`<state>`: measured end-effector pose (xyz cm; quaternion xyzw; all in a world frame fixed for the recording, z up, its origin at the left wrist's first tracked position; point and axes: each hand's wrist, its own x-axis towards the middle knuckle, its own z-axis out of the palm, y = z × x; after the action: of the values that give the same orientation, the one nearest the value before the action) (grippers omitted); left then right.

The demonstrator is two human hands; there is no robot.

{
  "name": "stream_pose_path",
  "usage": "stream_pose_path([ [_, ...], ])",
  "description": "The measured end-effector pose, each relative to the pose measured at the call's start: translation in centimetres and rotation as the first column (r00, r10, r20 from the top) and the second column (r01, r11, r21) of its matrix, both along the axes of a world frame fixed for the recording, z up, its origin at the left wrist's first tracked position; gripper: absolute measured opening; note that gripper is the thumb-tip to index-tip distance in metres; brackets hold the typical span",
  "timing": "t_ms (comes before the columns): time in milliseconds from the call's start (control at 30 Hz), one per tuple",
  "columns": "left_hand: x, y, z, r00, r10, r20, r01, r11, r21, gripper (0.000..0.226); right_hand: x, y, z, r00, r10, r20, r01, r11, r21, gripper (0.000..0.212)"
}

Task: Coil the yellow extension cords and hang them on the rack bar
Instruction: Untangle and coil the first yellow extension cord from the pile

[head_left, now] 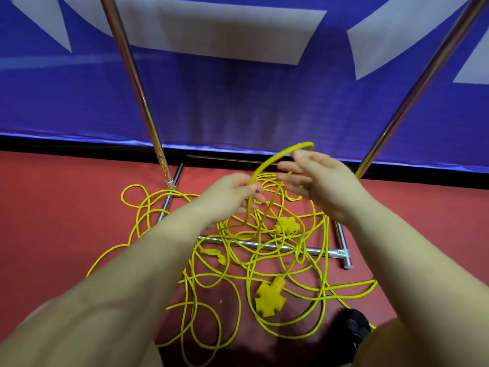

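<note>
I see the extension cords [264,263] lying tangled on the floor [53,207], over and around the rack base [267,246]. My left hand [227,197] and right hand [320,181] are above the heap, a cord loop [275,157] between them. The banner [238,96] stands behind the rack uprights [137,83].

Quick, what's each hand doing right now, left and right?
Left hand: grips the raised cord loop.
Right hand: fingers straight and spread; the loop's far end runs by the thumb, but a grip cannot be told.
</note>
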<state>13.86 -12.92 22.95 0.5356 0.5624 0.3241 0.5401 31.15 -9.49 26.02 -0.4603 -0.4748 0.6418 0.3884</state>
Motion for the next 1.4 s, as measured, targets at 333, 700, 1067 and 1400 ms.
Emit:
stream_pose_path([
  [333, -0.6, 0.3, 1.9, 0.784, 0.240, 0.573, -0.228, 0.969, -0.094, 0.016, -2.3, -2.0, -2.8, 0.695, 0.244, 0.676, -0.505, 0.835, 0.219, 0.005],
  [700, 0.1, -0.5, 0.4, 0.998, -0.050, -0.042, 0.055, 0.992, 0.117, 0.013, -0.7, -0.5, 0.9, 0.982, -0.119, -0.146, 0.118, 0.993, -0.011, 0.015],
  [1067, -0.2, 0.0, 2.4, 0.767, 0.250, 0.591, -0.255, 0.964, -0.077, 0.015, -2.2, -2.3, -2.5, 0.670, 0.224, 0.708, -0.520, 0.822, 0.231, 0.014],
  [1400, -1.4, -0.5, -0.7, 0.883, -0.127, -0.452, 0.199, 0.973, 0.114, 0.027, -1.0, -0.5, 1.6, 0.958, -0.104, -0.268, 0.087, 0.993, -0.074, 0.018],
])
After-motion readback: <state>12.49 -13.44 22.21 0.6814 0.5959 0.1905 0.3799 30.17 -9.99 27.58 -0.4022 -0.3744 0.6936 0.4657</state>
